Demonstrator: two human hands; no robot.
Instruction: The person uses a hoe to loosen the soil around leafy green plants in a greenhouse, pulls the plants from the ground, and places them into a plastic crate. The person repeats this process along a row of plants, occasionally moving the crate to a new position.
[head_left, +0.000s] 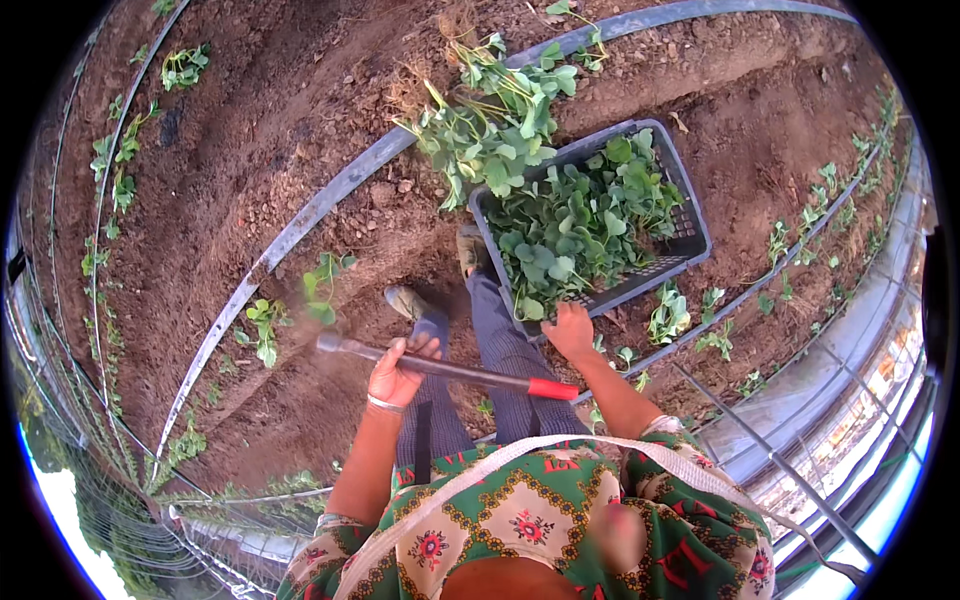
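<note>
My left hand (399, 375) grips a long-handled tool (465, 373) by its dark shaft. The tool lies across in front of my legs, with a red sleeve on its right end and a greyish tip on the left. At the near rim of a dark plastic crate (686, 199), my right hand (571, 331) has its fingers curled over the edge. Leafy seedlings (577, 217), apparently strawberry plants, fill much of the crate. Beyond its left corner, a heap of bare-root seedlings (487, 135) rests on the soil and across a drip hose, roots pointing away.
A flat grey drip hose (322, 202) curves over the soil bed (225, 172). Small plants (264, 326) stand left of my shoes (409, 301). Another hose (795, 259) with plants runs along the right, near plastic sheeting (862, 345) and a metal bar (772, 457).
</note>
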